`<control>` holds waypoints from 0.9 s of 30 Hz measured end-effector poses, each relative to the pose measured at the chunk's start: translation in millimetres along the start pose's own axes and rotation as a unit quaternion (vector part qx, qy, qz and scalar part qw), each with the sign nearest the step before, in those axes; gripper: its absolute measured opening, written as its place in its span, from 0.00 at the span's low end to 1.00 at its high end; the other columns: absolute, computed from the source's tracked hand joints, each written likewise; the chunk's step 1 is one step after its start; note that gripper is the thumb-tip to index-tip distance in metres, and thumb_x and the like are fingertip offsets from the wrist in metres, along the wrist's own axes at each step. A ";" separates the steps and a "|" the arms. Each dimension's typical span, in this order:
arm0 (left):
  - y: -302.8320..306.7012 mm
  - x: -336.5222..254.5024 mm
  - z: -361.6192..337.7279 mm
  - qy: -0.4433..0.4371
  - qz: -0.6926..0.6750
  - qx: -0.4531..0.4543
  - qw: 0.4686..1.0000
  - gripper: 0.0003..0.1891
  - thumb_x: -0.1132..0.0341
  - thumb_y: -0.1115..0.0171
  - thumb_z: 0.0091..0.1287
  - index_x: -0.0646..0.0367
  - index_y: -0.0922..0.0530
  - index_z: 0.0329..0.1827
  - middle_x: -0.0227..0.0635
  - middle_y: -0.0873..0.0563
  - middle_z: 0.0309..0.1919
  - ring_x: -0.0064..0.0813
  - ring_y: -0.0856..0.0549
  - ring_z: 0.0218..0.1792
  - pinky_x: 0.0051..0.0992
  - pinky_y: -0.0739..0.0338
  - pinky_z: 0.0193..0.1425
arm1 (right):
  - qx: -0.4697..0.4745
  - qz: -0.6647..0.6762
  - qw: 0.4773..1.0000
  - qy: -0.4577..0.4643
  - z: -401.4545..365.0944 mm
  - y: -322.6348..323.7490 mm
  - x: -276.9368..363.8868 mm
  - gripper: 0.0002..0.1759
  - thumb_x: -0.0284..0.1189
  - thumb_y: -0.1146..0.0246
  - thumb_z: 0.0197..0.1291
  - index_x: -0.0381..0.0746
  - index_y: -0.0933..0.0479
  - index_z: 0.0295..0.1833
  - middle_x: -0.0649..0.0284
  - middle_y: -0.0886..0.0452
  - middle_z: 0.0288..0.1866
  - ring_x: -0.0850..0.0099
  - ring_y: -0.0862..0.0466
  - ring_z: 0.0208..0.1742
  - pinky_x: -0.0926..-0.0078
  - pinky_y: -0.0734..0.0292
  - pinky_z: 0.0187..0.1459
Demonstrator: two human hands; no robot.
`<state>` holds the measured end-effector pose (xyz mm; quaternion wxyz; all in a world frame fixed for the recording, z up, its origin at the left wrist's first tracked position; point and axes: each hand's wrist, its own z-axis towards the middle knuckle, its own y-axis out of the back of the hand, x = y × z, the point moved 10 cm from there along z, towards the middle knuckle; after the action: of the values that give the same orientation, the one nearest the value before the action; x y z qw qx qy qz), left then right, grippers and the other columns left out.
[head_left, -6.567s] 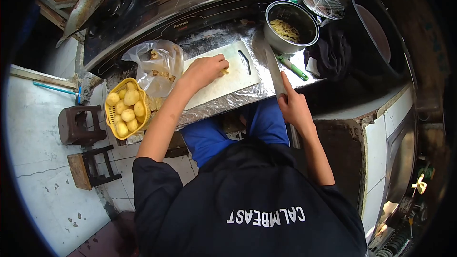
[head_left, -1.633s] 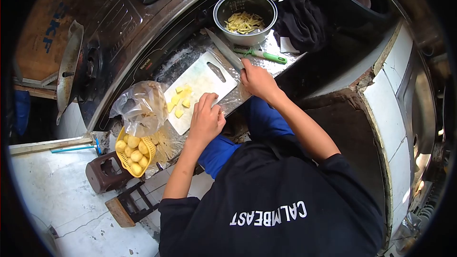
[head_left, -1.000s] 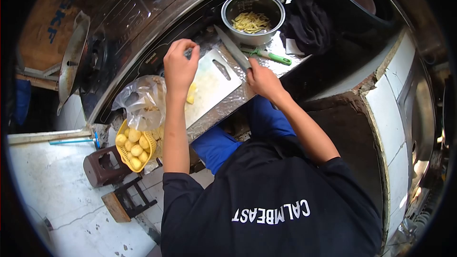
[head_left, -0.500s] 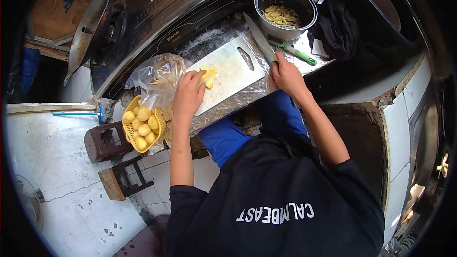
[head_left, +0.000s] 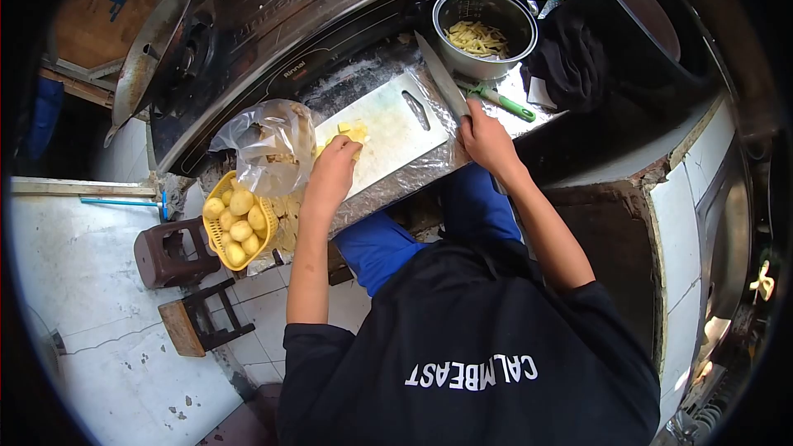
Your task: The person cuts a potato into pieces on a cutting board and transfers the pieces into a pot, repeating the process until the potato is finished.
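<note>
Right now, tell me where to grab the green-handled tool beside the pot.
Take the green handle, coming from above on its right end. It lies flat on the foil, that end free, while its other end sits by the right hand holding the knife.

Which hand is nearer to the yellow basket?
Left. The left hand is at the cutting board's left end, close to the yellow basket; the right hand grips the knife past the board's other end.
</note>
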<state>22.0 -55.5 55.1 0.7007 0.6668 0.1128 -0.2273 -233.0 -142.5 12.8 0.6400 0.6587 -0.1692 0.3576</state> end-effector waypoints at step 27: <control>-15.4 6.4 44.3 0.197 -0.109 -0.116 0.967 0.14 0.65 0.30 0.66 0.68 0.13 0.46 0.51 0.11 0.31 0.48 0.10 0.35 0.40 0.17 0.43 | 0.048 -0.014 0.999 0.022 -10.9 7.1 25.0 0.42 0.28 0.43 0.65 0.47 0.50 0.84 0.38 0.17 0.30 0.39 0.15 0.33 0.40 0.21 0.42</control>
<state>14.0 -100.3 42.4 0.7079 0.5965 0.3465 -0.1518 -223.5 -126.9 34.2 0.6160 0.6833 -0.1285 0.3704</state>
